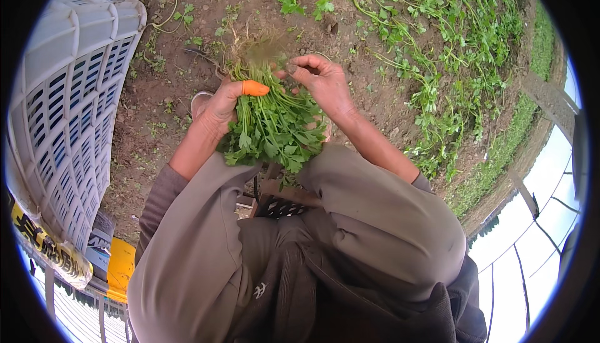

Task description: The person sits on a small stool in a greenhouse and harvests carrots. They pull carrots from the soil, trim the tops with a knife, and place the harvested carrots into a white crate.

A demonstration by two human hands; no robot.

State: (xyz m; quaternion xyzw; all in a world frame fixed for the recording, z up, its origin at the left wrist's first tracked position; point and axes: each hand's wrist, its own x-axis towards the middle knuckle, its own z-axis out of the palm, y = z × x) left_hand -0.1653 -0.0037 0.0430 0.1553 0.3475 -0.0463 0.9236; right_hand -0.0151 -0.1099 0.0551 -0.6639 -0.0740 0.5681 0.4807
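My left hand (pixel 225 104) grips a bunch of leafy greens (pixel 276 130), which look like Chinese celery, around the stems. An orange rubber cover (pixel 255 88) sits on its thumb. The pale, stringy roots (pixel 243 48) point away from me, partly blurred, and the leaves hang toward my knees. Beside the roots, a thin curved metal blade (pixel 193 51) sticks out to the left; its handle end is hidden by my hand. My right hand (pixel 323 78) is at the right side of the stems, thumb and fingertips pinched together. Whether a stem is between them cannot be made out.
A tall white slatted plastic crate (pixel 70 94) stands at the left. Behind it are a yellow object (pixel 121 268) and a strip bearing writing (pixel 49 249). Pulled greens (pixel 440 62) lie across the soil (pixel 154 104) at right. Under me is a low seat (pixel 286 197).
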